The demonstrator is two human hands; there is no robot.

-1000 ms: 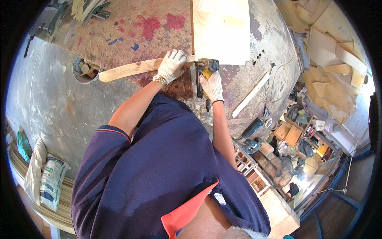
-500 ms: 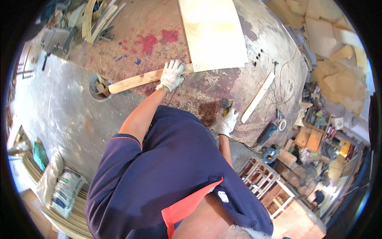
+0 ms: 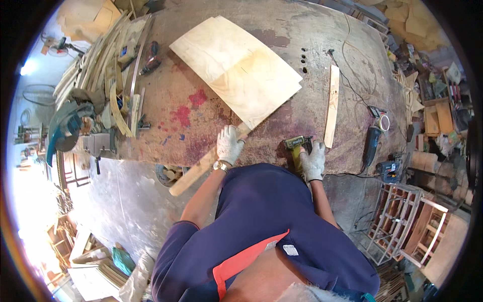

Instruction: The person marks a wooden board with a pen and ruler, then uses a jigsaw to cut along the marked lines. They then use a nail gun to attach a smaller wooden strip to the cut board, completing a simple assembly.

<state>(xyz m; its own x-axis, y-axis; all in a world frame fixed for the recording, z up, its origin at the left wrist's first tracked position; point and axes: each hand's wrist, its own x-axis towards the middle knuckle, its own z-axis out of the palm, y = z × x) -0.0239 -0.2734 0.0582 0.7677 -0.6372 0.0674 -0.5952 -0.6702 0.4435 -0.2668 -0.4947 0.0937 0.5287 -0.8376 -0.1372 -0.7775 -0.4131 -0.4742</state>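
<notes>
My left hand (image 3: 229, 144), in a white work glove, presses down on a long pale wooden strip (image 3: 197, 169) that runs off the near edge of the workbench (image 3: 211, 116). The strip's far end goes under a large light plywood sheet (image 3: 236, 68) lying on the bench. My right hand (image 3: 313, 160), also gloved, grips a yellow-green nail gun (image 3: 297, 149) resting at the bench's near edge, to the right of the strip.
A narrow wooden slat (image 3: 331, 104) lies right of the nail gun. A mitre saw (image 3: 68, 128) and a stack of curved wood pieces (image 3: 108, 75) sit at the bench's left end. Black power tools (image 3: 373, 143) and cords lie to the right, wooden frames (image 3: 402, 221) on the floor.
The view has swung. My right hand with the nail gun came back from the bench's edge toward the strip. My left hand stayed on the strip.
</notes>
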